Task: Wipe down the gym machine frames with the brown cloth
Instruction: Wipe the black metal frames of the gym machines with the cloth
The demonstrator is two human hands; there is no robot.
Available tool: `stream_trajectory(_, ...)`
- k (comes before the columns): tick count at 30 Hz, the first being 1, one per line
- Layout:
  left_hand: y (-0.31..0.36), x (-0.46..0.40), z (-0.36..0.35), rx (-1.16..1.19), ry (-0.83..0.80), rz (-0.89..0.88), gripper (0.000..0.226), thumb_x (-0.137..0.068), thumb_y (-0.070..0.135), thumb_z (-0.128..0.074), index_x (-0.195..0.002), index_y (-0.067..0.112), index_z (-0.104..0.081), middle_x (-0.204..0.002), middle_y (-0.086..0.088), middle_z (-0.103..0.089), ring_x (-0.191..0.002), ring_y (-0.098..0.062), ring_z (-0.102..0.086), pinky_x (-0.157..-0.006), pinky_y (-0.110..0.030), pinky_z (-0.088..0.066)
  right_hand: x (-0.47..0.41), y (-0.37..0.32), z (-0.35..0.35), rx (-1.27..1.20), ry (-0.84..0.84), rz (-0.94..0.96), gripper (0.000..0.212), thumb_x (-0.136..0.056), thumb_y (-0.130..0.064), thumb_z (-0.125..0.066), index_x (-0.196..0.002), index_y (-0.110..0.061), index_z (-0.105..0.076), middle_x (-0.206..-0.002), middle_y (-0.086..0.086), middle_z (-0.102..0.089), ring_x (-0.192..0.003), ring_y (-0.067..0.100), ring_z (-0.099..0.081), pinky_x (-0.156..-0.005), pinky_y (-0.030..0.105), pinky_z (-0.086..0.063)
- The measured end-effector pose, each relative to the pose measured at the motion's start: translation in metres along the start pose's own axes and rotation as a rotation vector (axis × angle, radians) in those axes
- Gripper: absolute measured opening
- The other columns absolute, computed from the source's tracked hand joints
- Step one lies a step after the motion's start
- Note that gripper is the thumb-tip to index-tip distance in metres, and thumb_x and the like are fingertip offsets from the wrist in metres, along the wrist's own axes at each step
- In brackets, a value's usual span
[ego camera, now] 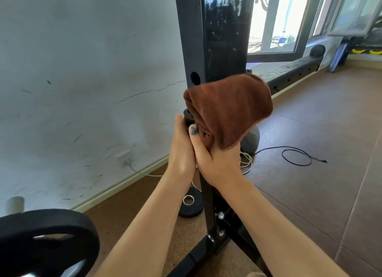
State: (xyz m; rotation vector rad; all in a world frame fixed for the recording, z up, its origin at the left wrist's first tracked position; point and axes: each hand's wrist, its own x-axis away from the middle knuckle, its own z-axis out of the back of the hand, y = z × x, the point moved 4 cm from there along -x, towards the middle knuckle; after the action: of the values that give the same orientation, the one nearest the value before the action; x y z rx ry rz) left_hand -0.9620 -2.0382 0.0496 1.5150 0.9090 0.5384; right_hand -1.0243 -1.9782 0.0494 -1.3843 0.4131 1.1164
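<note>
A black upright post of the gym machine frame (215, 41) rises through the middle of the view, its glossy face streaked and spotted. The brown cloth (231, 109) is bunched against the post at mid height. My right hand (219, 159) grips the cloth from below, thumb pressed into its folds. My left hand (183, 146) lies against the right one, fingers straight and reaching up to a short black peg (188, 116) on the post. The right fingers are hidden under the cloth.
A black weight plate (41, 241) fills the lower left. A smaller plate (191, 203) lies on the brown floor by the frame's bolted base (219, 233). Cables (297, 155) trail on the floor to the right. A scuffed white wall stands left, a window behind.
</note>
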Motion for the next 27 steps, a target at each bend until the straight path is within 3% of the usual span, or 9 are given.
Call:
stream_trajectory(2,0.008,0.000,-0.002,-0.024,-0.008,-0.082,0.049,-0.113,0.033,-0.015,-0.101,0.036,-0.063,-0.090,0.030,-0.073,-0.094,0.013,-0.064,-0.083,-0.012,-0.052,-0.024,-0.019,0.003,0.032,0.053,0.035,0.046,-0.099,-0.055,-0.049,-0.095,-0.015,-0.070,-0.091,-0.001,-0.067,-0.095,0.016,-0.061,-0.094,0.042,-0.046)
stream_trajectory(5,0.011,-0.009,-0.003,-0.058,0.011,-0.154,0.038,-0.113,0.025,-0.024,-0.110,0.047,-0.055,-0.097,0.040,-0.067,-0.100,0.019,-0.059,-0.090,-0.014,-0.053,-0.052,-0.041,0.010,0.050,0.150,0.071,0.046,-0.099,-0.050,-0.050,-0.091,-0.010,-0.070,-0.085,0.007,-0.069,-0.091,0.017,-0.058,-0.096,0.040,-0.045)
stream_trajectory(8,0.008,-0.016,-0.003,-0.102,0.048,-0.191,0.027,-0.109,0.047,-0.031,-0.125,0.044,-0.053,-0.117,0.026,-0.066,-0.111,0.010,-0.059,-0.091,-0.019,-0.051,-0.048,-0.034,0.010,0.030,0.123,0.065,0.042,-0.098,-0.047,-0.054,-0.090,-0.008,-0.068,-0.084,0.007,-0.067,-0.090,0.020,-0.060,-0.095,0.035,-0.045)
stream_trajectory(11,-0.001,-0.017,-0.002,-0.133,0.036,-0.152,0.056,-0.086,0.071,-0.038,-0.122,0.032,-0.054,-0.121,0.005,-0.063,-0.113,-0.007,-0.061,-0.100,-0.040,-0.049,-0.017,-0.009,0.010,0.035,0.019,0.009,0.048,-0.099,-0.053,-0.052,-0.093,-0.009,-0.070,-0.092,0.004,-0.068,-0.097,0.016,-0.058,-0.097,0.021,-0.039)
stream_trajectory(14,-0.005,-0.019,-0.004,-0.168,0.021,-0.095,0.068,-0.069,0.074,-0.046,-0.120,0.029,-0.053,-0.126,-0.001,-0.060,-0.114,-0.011,-0.060,-0.097,-0.030,-0.050,-0.011,0.000,0.009,0.048,-0.030,-0.021,0.055,-0.099,-0.061,-0.046,-0.089,-0.012,-0.068,-0.089,-0.002,-0.065,-0.093,0.014,-0.057,-0.092,0.035,-0.045)
stream_trajectory(16,-0.007,-0.025,-0.003,-0.188,0.076,-0.129,0.066,-0.076,0.079,-0.046,-0.114,0.026,-0.053,-0.115,-0.002,-0.061,-0.105,-0.007,-0.061,-0.081,-0.013,-0.048,-0.027,-0.017,0.016,0.090,-0.024,0.003,0.055,-0.100,-0.057,-0.047,-0.089,-0.008,-0.070,-0.089,0.008,-0.068,-0.094,0.021,-0.060,-0.095,0.033,-0.043)
stream_trajectory(19,-0.007,-0.027,-0.001,-0.084,0.104,-0.035,0.026,-0.106,0.052,-0.036,-0.106,0.033,-0.054,-0.100,0.006,-0.064,-0.098,-0.009,-0.064,-0.074,-0.016,-0.053,-0.065,-0.048,0.022,-0.076,-0.100,-0.088,0.059,-0.107,-0.034,-0.047,-0.103,0.023,-0.060,-0.104,0.038,-0.063,-0.107,0.032,-0.054,-0.101,0.021,-0.028)
stream_trajectory(23,-0.003,-0.026,0.000,-0.089,0.133,-0.022,0.033,-0.108,0.047,-0.030,-0.100,0.029,-0.057,-0.105,-0.007,-0.063,-0.094,-0.016,-0.059,-0.089,-0.037,-0.051,-0.093,-0.057,0.025,0.034,0.071,0.101,0.056,-0.098,-0.058,-0.043,-0.094,-0.009,-0.070,-0.089,0.007,-0.069,-0.095,0.023,-0.062,-0.098,0.039,-0.045)
stream_trajectory(27,0.000,-0.037,-0.001,-0.044,0.106,0.003,0.032,-0.103,0.047,-0.041,-0.119,0.024,-0.057,-0.116,0.003,-0.066,-0.109,-0.015,-0.065,-0.098,-0.040,-0.052,-0.045,-0.023,0.014,0.057,0.022,0.059,0.069,-0.101,-0.065,-0.032,-0.102,-0.009,-0.071,-0.100,0.009,-0.069,-0.104,0.024,-0.060,-0.102,0.024,-0.038)
